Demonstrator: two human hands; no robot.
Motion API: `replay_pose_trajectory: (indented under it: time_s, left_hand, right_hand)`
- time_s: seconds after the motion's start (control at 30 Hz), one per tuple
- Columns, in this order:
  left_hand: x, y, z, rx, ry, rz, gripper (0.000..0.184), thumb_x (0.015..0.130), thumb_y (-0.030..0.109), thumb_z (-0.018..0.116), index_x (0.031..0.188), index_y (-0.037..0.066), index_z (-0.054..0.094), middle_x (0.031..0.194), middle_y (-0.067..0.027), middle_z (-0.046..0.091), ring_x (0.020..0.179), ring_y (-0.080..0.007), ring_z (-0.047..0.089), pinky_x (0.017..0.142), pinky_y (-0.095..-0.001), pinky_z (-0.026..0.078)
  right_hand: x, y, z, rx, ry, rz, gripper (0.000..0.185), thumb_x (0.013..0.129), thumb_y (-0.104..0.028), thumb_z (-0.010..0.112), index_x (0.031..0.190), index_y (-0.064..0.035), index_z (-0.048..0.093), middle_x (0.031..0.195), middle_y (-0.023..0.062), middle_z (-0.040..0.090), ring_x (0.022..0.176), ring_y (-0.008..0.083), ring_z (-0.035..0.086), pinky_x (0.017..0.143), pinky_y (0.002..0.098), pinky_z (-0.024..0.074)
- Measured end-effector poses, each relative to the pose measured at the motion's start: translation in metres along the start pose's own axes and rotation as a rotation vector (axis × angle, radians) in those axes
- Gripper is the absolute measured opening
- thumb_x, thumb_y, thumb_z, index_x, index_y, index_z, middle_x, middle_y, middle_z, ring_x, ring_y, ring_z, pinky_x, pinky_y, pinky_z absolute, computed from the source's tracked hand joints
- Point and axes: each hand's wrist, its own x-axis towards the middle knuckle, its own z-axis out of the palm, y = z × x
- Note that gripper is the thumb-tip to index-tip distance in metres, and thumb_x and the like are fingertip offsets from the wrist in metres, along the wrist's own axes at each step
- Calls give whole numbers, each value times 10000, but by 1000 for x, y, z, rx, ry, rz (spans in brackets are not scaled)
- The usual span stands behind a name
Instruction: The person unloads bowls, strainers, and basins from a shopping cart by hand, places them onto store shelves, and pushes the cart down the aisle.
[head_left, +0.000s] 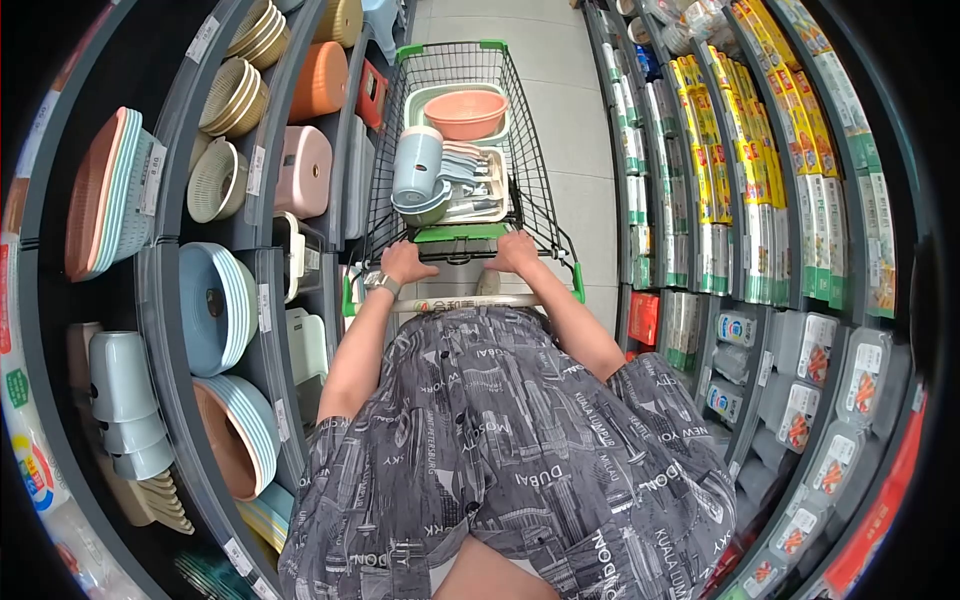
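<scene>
A wire shopping cart (545,195) with green corners stands in front of me. My left hand (405,263), with a watch at the wrist, is curled over its near rim, thumb pointing inward. My right hand (513,252) grips the same rim farther right, its fingertips hidden. Both forearms reach past the pale cart handle (470,303). Inside the cart lie a blue cylindrical container (416,165), a green pot-like container (424,212) and a cream tray (495,180) of grey-handled utensils. Beyond them an orange basin (466,113) rests in a pale green one (416,108).
Shelves on the left hold stacked blue basins (215,310), colander baskets (216,180) and a pink bin (303,170), close to the cart's side. Yellow boxes (700,140) and packaged goods line the right shelves. The tiled floor (570,110) runs ahead between them.
</scene>
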Motion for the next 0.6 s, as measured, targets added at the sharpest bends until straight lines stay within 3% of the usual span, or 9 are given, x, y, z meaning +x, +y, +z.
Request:
replay_pose_trajectory:
  time_s: [0.43,0.6]
  left_hand:
    - [-3,4,-8,-123,9,-69,687,578,652,802,805,6,751,930,-194,732,921,-329,698,832,-423,533]
    - [-4,5,-13,-152,-15,-74,683,577,661,803,789,15,752,901,-187,735,895,-337,703,826,-429,530]
  right_hand:
    - [-6,0,-8,67,-49,36,832,689,-601,777,1130,96,673,1225,272,623,1168,382,576,988,433,504]
    - [-5,2,-5,73,-22,29,841,703,-637,764,1145,74,689,1260,257,629,1210,388,551,1049,402,451]
